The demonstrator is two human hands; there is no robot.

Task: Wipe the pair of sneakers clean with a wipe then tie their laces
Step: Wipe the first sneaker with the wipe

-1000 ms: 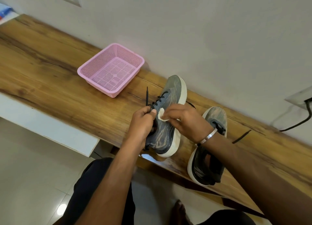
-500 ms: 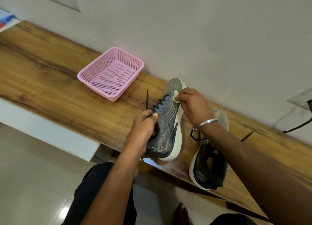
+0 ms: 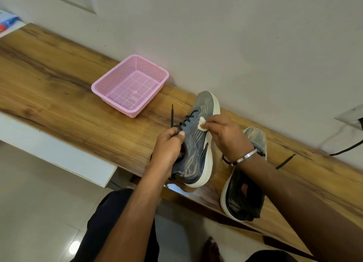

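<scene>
A grey sneaker (image 3: 198,144) with a white sole lies tilted on its side on the wooden shelf (image 3: 78,108), toe toward the wall. My left hand (image 3: 169,145) grips it at the collar, near the black laces (image 3: 186,120). My right hand (image 3: 224,136) pinches a small white wipe (image 3: 202,123) against the sneaker's upper by the lace eyelets. The second sneaker (image 3: 243,193) stands to the right, partly hidden under my right forearm, its lace end (image 3: 285,161) loose on the wood.
An empty pink mesh basket (image 3: 130,86) sits on the shelf to the left of the sneakers, near the wall. A black cable (image 3: 345,149) hangs from a wall socket at the right. Tiled floor lies below the shelf's front edge.
My right hand slid the wipe up toward the sneaker's toe, then back down to the mid upper. My left hand kept its grip on the collar.
</scene>
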